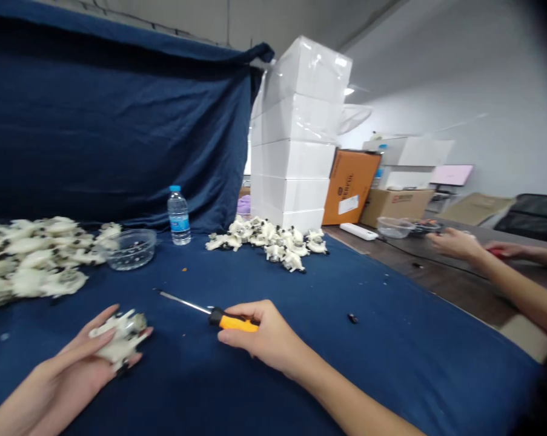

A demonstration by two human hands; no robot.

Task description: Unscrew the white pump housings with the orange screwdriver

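My left hand [80, 363] is closed around a white plastic part [121, 339] with a round metal piece and black bits on it. In my right hand [266, 333] is a screwdriver [237, 322] with a yellow and black handle, its shaft pointing left above the blue cloth. The screwdriver's dark tip is apart from the white part. Further back on the left lies a large heap of similar white parts [37, 254], beside a clear plastic bowl [130, 257] holding small dark pieces. A smaller pile of white parts [277, 239] sits at the back middle.
A water bottle [179, 215] stands behind the bowl. White boxes [295, 145] are stacked at the back, with an orange box [351, 184] to their right. One small black piece [352, 318] lies on the cloth [391, 357]. Another person's hands [457, 243] are at the right-hand table.
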